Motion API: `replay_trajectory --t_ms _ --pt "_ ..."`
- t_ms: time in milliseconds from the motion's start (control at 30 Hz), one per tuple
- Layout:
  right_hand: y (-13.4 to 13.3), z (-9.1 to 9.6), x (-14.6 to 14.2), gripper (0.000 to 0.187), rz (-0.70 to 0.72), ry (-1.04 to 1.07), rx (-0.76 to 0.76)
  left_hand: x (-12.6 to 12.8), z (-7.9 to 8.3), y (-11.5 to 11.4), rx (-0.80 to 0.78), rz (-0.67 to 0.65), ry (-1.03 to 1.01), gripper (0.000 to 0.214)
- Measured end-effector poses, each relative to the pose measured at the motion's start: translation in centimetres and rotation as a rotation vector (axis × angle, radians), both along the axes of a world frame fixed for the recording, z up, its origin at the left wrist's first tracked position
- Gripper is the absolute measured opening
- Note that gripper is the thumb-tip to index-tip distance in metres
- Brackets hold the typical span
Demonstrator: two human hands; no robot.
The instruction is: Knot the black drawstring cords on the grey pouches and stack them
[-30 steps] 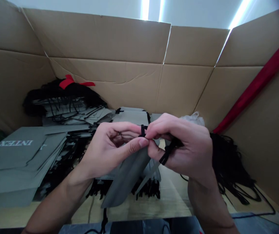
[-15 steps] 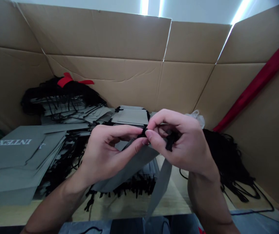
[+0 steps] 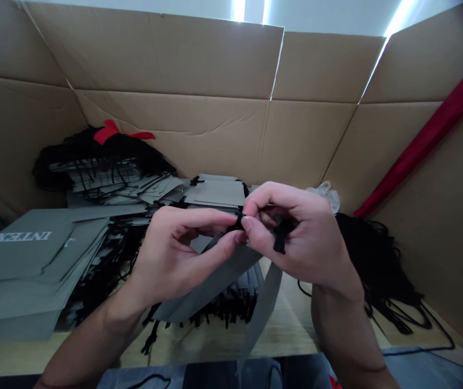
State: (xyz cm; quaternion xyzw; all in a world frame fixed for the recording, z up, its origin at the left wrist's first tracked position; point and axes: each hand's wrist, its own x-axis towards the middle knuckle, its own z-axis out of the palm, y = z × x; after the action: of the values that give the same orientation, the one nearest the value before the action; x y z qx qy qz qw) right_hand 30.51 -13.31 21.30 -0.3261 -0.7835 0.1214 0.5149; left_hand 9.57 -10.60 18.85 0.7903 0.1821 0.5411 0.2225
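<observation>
Black cord [image 3: 237, 222] btwn L hand [image 3: 174, 254], R hand [image 3: 302, 237], over bag edge [image 3: 210, 283].

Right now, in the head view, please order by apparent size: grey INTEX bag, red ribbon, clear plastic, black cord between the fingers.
1. Grey INTEX bag: largest.
2. Red ribbon and clear plastic: unsure, because the right hand hides part of the plastic.
3. Black cord between the fingers: smallest.
</observation>
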Motion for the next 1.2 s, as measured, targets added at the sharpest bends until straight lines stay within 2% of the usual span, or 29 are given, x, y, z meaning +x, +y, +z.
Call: replay_trajectory --t_ms 133,233,333,400,500,567,700,767,867,967,1067,1200 --pt "-0.1 -0.2 0.0 0.006 0.02 0.027 -0.016 -0.1 0.3 0.1 -0.023 -0.037 -0.003 0.027" --pt "-0.1 -0.2 0.2 0.009 0.032 0.023 -0.039 -0.1 0.4 0.0 -0.048 -0.034 0.006 0.019" --pt "0.0 -0.3 0.4 0.021 0.075 0.015 -0.049 0.0 0.4 -0.1 -0.076 -0.011 0.02 0.013" --pt "0.1 -0.3 0.6 0.028 0.118 0.003 -0.042 0.1 0.4 -0.2 -0.108 -0.048 0.016 0.015" --pt "0.2 -0.2 0.6 0.012 0.161 -0.028 -0.046 0.1 0.5 -0.3 -0.191 -0.114 0.003 0.031" --pt "0.1 -0.1 0.7 0.006 0.138 -0.031 -0.053 -0.1 0.7 -0.1 -0.215 -0.127 0.035 0.038" --pt "-0.2 0.1 1.1 0.007 0.071 -0.016 -0.048 -0.8 0.8 0.4 -0.124 -0.068 0.209 0.014" --pt "0.0 0.1 1.3 0.018 0.128 -0.037 -0.046 -0.9 0.7 0.4 -0.084 -0.039 0.234 0.009" --pt "0.6 -0.1 1.4 0.034 0.257 -0.094 -0.045 -0.9 1.0 0.3 -0.028 -0.078 0.248 0.014" --pt "0.9 -0.1 1.4 0.025 0.31 -0.061 -0.098 -0.8 1.5 0.0 0.034 -0.104 0.282 0.024" --pt "0.7 0.1 1.4 0.023 0.373 0.002 -0.209 -0.9 1.6 -0.2 0.043 -0.126 0.253 0.021" --pt "0.8 -0.4 0.9 0.024 0.572 0.158 -0.323 -0.9 1.2 -0.7 0.019 -0.221 0.164 0.014"
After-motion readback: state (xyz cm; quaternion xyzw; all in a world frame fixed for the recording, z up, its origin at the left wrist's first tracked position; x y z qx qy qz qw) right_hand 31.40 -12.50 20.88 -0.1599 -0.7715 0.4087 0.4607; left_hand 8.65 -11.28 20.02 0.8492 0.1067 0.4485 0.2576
